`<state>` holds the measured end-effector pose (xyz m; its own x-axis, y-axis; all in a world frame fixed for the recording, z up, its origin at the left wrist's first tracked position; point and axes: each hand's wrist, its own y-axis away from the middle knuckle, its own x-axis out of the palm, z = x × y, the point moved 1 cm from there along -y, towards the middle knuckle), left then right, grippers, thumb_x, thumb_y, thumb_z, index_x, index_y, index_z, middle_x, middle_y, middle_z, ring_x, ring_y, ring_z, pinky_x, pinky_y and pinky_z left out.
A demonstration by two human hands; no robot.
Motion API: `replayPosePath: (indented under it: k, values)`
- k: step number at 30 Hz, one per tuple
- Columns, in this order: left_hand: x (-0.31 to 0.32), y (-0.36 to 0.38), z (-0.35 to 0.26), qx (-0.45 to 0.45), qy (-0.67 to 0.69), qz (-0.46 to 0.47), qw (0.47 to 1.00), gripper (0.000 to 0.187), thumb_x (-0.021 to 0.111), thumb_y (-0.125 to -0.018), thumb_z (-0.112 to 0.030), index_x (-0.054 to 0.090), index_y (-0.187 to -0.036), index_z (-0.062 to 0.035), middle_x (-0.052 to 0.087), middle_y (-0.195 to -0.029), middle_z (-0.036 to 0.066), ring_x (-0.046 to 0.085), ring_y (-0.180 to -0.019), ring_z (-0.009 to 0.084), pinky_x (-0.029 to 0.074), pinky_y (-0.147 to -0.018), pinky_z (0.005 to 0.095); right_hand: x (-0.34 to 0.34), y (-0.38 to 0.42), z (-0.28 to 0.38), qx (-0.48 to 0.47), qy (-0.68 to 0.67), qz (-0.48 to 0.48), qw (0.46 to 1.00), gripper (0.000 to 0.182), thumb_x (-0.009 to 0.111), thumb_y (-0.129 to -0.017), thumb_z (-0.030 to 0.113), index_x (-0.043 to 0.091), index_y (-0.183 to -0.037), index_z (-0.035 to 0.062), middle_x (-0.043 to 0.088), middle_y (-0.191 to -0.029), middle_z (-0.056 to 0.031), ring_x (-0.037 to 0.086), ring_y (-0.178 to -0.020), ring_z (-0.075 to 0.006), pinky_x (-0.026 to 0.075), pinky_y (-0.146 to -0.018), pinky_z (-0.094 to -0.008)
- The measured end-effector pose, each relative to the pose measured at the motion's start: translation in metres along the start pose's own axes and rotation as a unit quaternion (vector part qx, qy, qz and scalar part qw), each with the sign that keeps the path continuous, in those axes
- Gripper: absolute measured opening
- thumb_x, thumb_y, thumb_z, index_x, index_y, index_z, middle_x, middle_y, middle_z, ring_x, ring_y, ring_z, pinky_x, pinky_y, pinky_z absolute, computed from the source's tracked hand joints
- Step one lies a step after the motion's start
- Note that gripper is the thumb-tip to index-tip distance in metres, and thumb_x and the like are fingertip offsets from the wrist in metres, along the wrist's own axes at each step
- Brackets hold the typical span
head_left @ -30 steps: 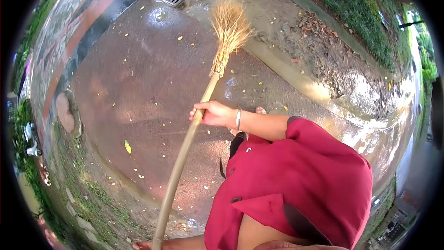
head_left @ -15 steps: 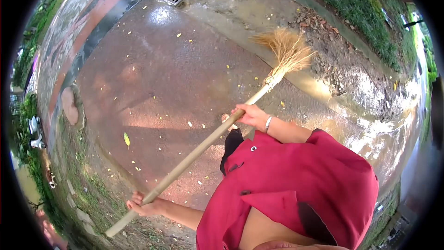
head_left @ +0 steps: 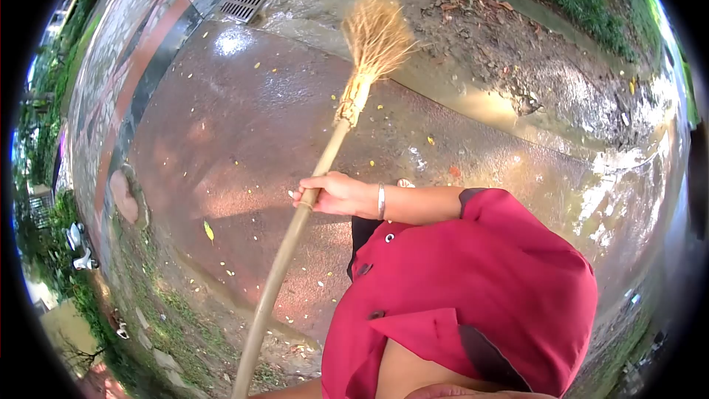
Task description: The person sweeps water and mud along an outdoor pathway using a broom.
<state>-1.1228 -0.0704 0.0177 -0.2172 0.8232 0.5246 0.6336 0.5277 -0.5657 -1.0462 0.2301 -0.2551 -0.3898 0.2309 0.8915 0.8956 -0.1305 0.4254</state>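
Note:
A straw broom (head_left: 283, 258) slants across the view, its pale wooden handle rising from the bottom edge. Its bristle head (head_left: 378, 37) is spread out near the top, over the wet paving; whether it touches the ground is hard to tell. My right hand (head_left: 334, 193), with a silver bangle at the wrist, is wrapped round the handle a little below the binding. Of my left arm, only a strip of forearm (head_left: 292, 390) shows at the bottom edge, near the handle's lower part; the left hand is cut off.
Small yellow leaves lie scattered on the wet reddish paving (head_left: 221, 140). A metal drain grate (head_left: 242, 4) lies at the top left. Brown leaves (head_left: 473, 1) cover soil beside grass on the right. A stone (head_left: 123, 196) and patchy grass border the left.
The broom head has swung left and away from me, and the handle stands steeper. My right hand has moved left. My left hand has dropped out of the bottom of the view.

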Motion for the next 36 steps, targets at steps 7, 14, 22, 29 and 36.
replayPosePath:
  k: [7,14,22,29,36]
  values:
    - [0.064,0.055,0.006,0.037,0.051,0.276,0.959,0.028,0.043,-0.079,-0.011,0.032,-0.053,-0.0122,0.024,-0.044,-0.003,0.031,-0.045,0.0077,0.039,-0.062,0.0263,-0.111,0.029,0.041,-0.044,-0.045,-0.077,0.995,0.012,0.050,-0.079,0.005,0.043,-0.085,-0.0021,0.051,-0.082,-0.0169,0.051,-0.083,-0.0294,0.041,-0.084,-0.0436]
    - [-0.031,0.053,0.087,-0.178,-0.020,0.161,0.971,0.021,0.043,-0.079,-0.010,0.038,-0.058,-0.0117,0.026,-0.046,-0.005,0.034,-0.047,0.0066,0.034,-0.053,0.0167,-0.138,0.077,0.035,-0.174,0.000,-0.146,0.974,0.013,0.049,-0.079,0.002,0.040,-0.086,-0.0039,0.048,-0.080,-0.0148,0.052,-0.076,-0.0288,0.045,-0.074,-0.0452]
    - [-0.224,0.095,0.158,-0.483,-0.100,-0.036,0.869,0.016,0.053,-0.073,-0.018,0.044,-0.060,-0.0133,0.041,-0.050,-0.004,0.043,-0.046,0.0096,0.039,-0.049,0.0231,-0.188,0.147,-0.022,-0.262,-0.006,-0.221,0.939,0.006,0.048,-0.076,-0.003,0.045,-0.081,-0.0047,0.049,-0.078,-0.0151,0.052,-0.075,-0.0290,0.046,-0.072,-0.0432]
    - [-0.211,0.118,0.200,-0.553,-0.046,0.056,0.830,0.014,0.054,-0.072,-0.020,0.045,-0.067,-0.0105,0.041,-0.055,-0.001,0.044,-0.051,0.0131,0.040,-0.053,0.0260,-0.193,0.216,-0.041,-0.357,-0.076,-0.212,0.907,0.013,0.047,-0.073,-0.007,0.041,-0.083,-0.0011,0.048,-0.077,-0.0141,0.050,-0.078,-0.0304,0.042,-0.078,-0.0453]
    - [-0.091,0.174,0.167,-0.548,0.028,0.314,0.775,0.017,0.050,-0.077,-0.024,0.048,-0.074,-0.0070,0.039,-0.058,0.000,0.044,-0.057,0.0149,0.038,-0.057,0.0280,-0.240,0.293,-0.040,-0.438,-0.216,-0.188,0.852,0.013,0.047,-0.069,-0.005,0.039,-0.078,-0.0009,0.044,-0.076,-0.0143,0.049,-0.074,-0.0307,0.044,-0.072,-0.0440]
